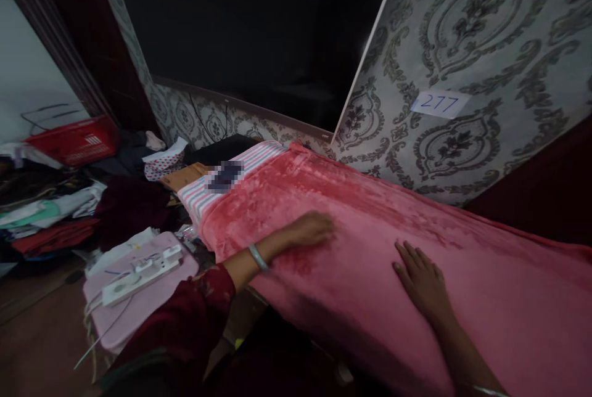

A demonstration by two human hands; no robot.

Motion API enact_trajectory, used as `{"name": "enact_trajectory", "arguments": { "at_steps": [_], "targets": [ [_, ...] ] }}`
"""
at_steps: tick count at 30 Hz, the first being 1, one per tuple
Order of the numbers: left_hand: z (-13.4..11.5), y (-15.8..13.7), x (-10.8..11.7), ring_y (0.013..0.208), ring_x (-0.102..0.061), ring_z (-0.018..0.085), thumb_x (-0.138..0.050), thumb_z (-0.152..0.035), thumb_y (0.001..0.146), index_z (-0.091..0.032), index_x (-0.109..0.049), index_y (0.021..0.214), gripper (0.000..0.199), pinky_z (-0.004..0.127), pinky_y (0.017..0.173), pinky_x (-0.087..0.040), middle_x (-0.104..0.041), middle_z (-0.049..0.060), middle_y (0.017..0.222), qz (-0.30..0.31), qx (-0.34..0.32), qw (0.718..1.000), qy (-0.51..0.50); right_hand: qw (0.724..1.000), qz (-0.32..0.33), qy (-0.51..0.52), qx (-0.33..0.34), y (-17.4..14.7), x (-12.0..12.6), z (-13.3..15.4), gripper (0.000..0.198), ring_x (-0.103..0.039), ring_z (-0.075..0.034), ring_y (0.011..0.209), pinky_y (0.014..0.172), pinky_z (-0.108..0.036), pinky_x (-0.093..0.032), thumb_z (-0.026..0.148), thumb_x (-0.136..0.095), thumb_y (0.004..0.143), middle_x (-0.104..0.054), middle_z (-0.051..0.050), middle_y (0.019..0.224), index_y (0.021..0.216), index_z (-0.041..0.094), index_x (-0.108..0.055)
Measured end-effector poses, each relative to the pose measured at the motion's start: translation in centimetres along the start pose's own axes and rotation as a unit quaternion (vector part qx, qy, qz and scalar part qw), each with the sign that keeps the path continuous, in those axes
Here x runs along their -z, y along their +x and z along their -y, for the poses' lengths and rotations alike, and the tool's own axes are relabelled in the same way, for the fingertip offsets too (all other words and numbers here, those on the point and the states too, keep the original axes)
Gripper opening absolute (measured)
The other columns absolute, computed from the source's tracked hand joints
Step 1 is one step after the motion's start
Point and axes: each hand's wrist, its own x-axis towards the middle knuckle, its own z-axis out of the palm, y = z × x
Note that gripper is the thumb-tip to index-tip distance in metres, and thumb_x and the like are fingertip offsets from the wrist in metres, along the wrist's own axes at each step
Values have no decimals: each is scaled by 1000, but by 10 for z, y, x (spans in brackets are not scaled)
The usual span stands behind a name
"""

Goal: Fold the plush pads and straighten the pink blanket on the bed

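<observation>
A pink-red plush blanket (370,261) is spread over a long raised surface in front of me, with some darker brushed patches in its pile. My left hand (312,229) is on the middle of the blanket, its fingers bent downward and smeared by motion. Further right, my right hand (422,275) lies flat on the blanket with its fingers apart, holding nothing. At the far left end, a striped cloth (259,151) shows beyond the blanket's edge. A dark object (225,176), blurred out, lies on the stripes.
Left of the blanket, a white power strip (141,275) with cords rests on a pink stool (178,286). Piled clothes (50,212) and a red basket (74,141) are farther left. A large dark screen (259,33) hangs behind, beside a paper marked 277 (439,103).
</observation>
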Motion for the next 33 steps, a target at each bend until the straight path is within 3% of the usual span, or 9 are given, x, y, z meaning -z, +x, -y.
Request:
{"name": "enact_trajectory", "arguments": {
  "at_steps": [1, 2, 4, 8, 11, 14, 23, 27, 33],
  "targets": [
    [17, -3, 14, 122, -63, 26, -42, -34, 102, -21, -73, 114, 35, 42, 111, -44, -71, 14, 124, -26, 50, 998, 17, 1000, -1, 2, -1, 0, -1, -1, 67, -38, -30, 148, 115, -57, -35, 52, -17, 101, -44, -8, 160, 155, 24, -45],
    [34, -7, 28, 118, -65, 25, -44, -31, 101, -22, -73, 111, 33, 40, 110, -45, -72, 12, 121, -59, 143, 987, 52, 1000, -3, 3, -1, 0, -2, -1, 67, -38, -30, 148, 115, -57, -35, 53, -17, 101, -44, -8, 160, 155, 25, -45],
    [67, -17, 48, 124, -61, 31, -47, -27, 98, -17, -71, 117, 32, 49, 113, -42, -68, 16, 129, -97, 232, 964, 81, 1000, -8, 5, -3, -1, -3, -3, 66, -38, -31, 148, 114, -57, -35, 53, -19, 101, -45, -8, 159, 156, 27, -43],
    [101, -32, 53, 140, -48, 32, -51, -27, 97, -22, -68, 130, 37, 55, 120, -32, -59, 12, 147, -112, 294, 945, 88, 1000, -8, 7, -1, -2, -5, -7, 65, -37, -31, 148, 114, -58, -35, 53, -22, 100, -46, -7, 159, 158, 29, -40],
    [109, -36, 47, 141, -48, 28, -49, -26, 98, -24, -69, 131, 38, 51, 121, -33, -58, 9, 149, -116, 292, 946, 73, 1000, -7, 19, -14, 1, -3, -6, 64, -39, -32, 147, 114, -58, -35, 51, -25, 99, -48, -7, 158, 154, 27, -46],
    [115, -37, 47, 139, -52, 26, -52, -24, 96, -23, -69, 130, 38, 48, 121, -35, -60, 9, 148, -123, 279, 951, 52, 998, -11, 42, -36, 14, 2, 6, 63, -48, -33, 140, 113, -55, -38, 48, -29, 97, -57, -14, 148, 143, 17, -59],
    [122, -35, 57, 129, -59, 26, -60, -28, 91, -22, -76, 113, 27, 47, 116, -42, -66, 8, 138, -138, 252, 957, 30, 982, -65, 171, 48, 67, 3, 91, 38, -60, -30, 114, 101, -46, -43, 31, -51, 91, -71, -14, 122, 120, 17, -72],
    [117, -22, 60, 126, -58, 29, -69, -30, 84, -22, -78, 97, 18, 47, 113, -42, -67, 9, 133, -123, 222, 967, 37, 984, -98, 148, 25, 71, 2, 103, 23, -57, -28, 101, 87, -40, -42, 24, -53, 95, -71, -13, 108, 100, 18, -74],
    [112, -2, 52, 107, -61, 23, -67, -24, 82, -21, -71, 82, 5, 42, 105, -46, -70, 7, 107, -97, 162, 981, 35, 998, -35, 43, 13, 75, 14, 115, 21, -54, -25, 97, 79, -35, -35, 16, -52, 98, -68, -11, 100, 91, 19, -72]
  ]
}}
